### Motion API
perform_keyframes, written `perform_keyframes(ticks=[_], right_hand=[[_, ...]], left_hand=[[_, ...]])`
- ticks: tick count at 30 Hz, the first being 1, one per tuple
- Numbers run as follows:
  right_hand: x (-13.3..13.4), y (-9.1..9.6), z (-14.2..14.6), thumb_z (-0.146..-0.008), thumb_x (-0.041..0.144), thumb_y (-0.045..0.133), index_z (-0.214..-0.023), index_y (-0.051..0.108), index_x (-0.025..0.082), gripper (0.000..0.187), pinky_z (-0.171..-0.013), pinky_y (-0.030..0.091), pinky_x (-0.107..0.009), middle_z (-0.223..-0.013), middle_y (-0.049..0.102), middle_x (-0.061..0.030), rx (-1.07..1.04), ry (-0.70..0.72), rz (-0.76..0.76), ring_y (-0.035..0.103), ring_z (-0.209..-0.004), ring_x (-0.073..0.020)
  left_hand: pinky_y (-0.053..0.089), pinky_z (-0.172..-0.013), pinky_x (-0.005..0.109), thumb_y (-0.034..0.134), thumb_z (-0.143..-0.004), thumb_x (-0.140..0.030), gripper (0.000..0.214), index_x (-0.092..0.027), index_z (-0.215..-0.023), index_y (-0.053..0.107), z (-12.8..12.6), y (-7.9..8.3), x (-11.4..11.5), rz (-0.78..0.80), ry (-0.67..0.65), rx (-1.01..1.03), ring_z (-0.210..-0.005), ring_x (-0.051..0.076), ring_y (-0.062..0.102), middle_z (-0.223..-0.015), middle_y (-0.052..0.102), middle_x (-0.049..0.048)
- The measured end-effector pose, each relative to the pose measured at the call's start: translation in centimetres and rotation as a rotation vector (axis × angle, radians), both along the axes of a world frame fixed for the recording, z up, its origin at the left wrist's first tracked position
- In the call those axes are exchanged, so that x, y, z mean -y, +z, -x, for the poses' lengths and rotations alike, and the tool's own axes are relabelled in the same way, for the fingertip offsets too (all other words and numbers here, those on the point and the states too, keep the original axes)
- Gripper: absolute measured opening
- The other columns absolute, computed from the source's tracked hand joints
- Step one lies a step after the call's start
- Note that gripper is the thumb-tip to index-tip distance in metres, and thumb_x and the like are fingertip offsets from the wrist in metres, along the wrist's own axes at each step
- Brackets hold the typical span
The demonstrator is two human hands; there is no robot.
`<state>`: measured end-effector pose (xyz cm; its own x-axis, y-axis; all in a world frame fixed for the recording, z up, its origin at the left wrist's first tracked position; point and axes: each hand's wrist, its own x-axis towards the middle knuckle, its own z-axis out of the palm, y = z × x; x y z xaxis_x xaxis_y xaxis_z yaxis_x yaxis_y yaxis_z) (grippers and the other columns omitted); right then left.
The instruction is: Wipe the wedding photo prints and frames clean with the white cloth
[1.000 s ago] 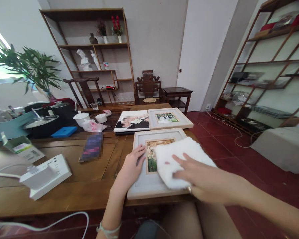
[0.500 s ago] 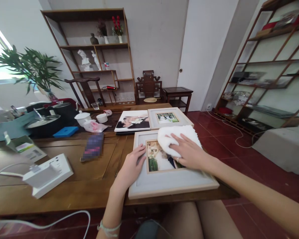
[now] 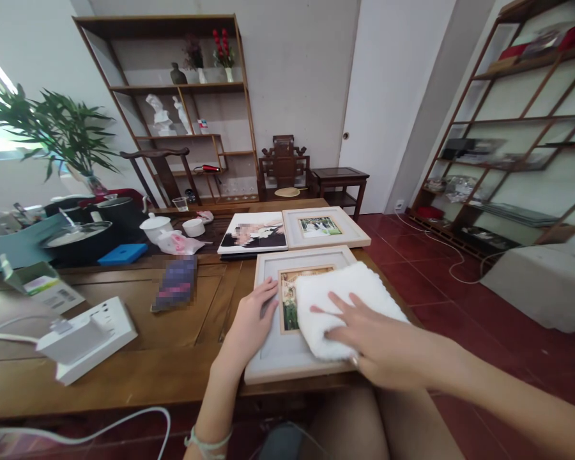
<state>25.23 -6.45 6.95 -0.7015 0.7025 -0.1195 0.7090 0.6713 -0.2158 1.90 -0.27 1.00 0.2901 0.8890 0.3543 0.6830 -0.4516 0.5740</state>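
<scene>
A light wooden picture frame (image 3: 263, 365) with a wide pale mat lies on the table's near right edge. Part of its photo (image 3: 290, 300) shows; the rest is under a folded white towel (image 3: 333, 287). My right hand (image 3: 368, 338) presses on the towel, some fingers spread over it and some bent into it, and grips it against the frame. My left hand (image 3: 255, 319) rests on the frame's left side, fingers laid out over the border and mat, holding nothing. Behind this frame lie a second framed picture (image 3: 349, 237) and a frameless photo panel (image 3: 227, 237).
On the wooden table (image 3: 182, 364) at left are a white power strip (image 3: 98, 342) with a cable, an opened small box (image 3: 52, 291), a blue box (image 3: 123, 254), a dark pan (image 3: 81, 246) and white bowls (image 3: 156, 223). The red tiled floor (image 3: 426, 281) starts beyond the right edge.
My right hand has slid the towel toward me over the frame, from its upper right to its lower right, covering more of the photo. My left hand stays in place.
</scene>
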Motion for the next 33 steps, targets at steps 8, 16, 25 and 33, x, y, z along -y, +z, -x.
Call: perform_keyframes(ticks=[8,16,25,33], right_hand=[[2.4,-0.1,1.3,-0.069,0.012,0.051,-0.122,0.055,0.02,0.054,-0.108,0.018,-0.059,-0.148,0.031,-0.0082,-0.107,0.045,0.006,0.013,-0.137,-0.0339],[-8.4,-2.8,0.8,-0.077,0.015,0.049,-0.129,0.05,0.013,0.052,-0.106,0.016,-0.059,-0.145,0.034,-0.0155,-0.015,-0.148,-0.344,0.015,-0.136,-0.0374],[-6.1,-1.4,1.2,-0.07,0.007,0.044,-0.126,0.053,0.012,0.057,-0.106,0.019,-0.059,-0.144,0.037,-0.0151,-0.024,0.039,-0.157,0.015,-0.136,-0.0362],[3.4,2.0,2.1,-0.077,0.016,0.051,-0.12,0.056,0.021,0.044,-0.106,0.026,-0.051,-0.137,0.048,-0.0113,-0.066,0.219,0.051,0.036,-0.129,-0.0325]], left_hand=[[0.038,-0.106,0.041,0.043,-0.086,-0.019,0.037,-0.015,-0.119,0.06,0.1,0.2,0.0,-0.023,-0.025,-0.052,-0.125,0.021,0.048,-0.129,0.057,0.0093],[0.036,-0.107,0.04,0.042,-0.087,-0.02,0.038,-0.011,-0.12,0.058,0.3,0.3,0.0,0.019,-0.046,-0.032,-0.125,0.021,0.048,-0.131,0.055,0.0108],[0.035,-0.108,0.039,0.041,-0.089,-0.024,0.037,-0.013,-0.12,0.058,0.1,0.1,0.1,0.01,-0.027,-0.041,-0.124,0.021,0.048,-0.132,0.054,0.0117],[0.031,-0.11,0.038,0.035,-0.092,-0.024,0.04,-0.011,-0.123,0.055,-0.1,0.2,0.2,0.039,-0.021,-0.058,-0.127,0.019,0.044,-0.135,0.051,0.0113]])
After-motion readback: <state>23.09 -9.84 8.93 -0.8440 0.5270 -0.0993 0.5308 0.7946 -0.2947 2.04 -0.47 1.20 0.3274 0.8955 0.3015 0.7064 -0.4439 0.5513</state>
